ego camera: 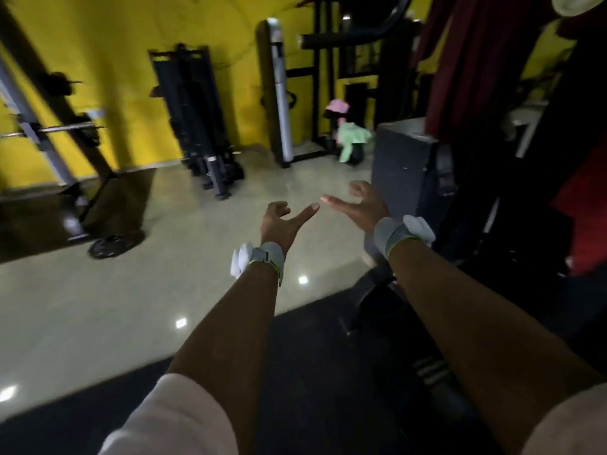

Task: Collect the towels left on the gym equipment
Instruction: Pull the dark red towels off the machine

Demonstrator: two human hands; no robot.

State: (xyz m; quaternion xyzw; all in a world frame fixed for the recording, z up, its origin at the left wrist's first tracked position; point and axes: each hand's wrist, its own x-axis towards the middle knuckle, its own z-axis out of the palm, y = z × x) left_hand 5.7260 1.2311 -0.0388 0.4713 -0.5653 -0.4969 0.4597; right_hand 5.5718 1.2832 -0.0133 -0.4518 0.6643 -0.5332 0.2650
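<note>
The room had a yellow wall point(115, 60) and a shiny pale floor point(98, 290) with little spots of light on it. A black weight machine point(193, 110) leaned by the wall, and a tall grey post point(282, 103) stood next to it. On the left a metal bar point(56, 129) stuck out from a slanted rack, and a round black plate point(115, 246) lay flat on the floor. A big dark grey box point(400, 165) stood on the right, close to the hands, between the person and part of the far corner. Far back in that corner were the towels. A pink towel point(338, 108) sat on top of some dark gear, and a green towel point(353, 139) hung just below it, drooping down toward the floor in a long shape. They were blurry, so the folds were hard to see. Both arms reached out forward, well apart from the towels. The left hand point(279, 221) was spread wide and held nothing. The right hand point(358, 205) was spread wide too, palm turned inward, and it touched nothing. Each wrist wore a grey band point(272, 257) with a white lump on it.
</note>
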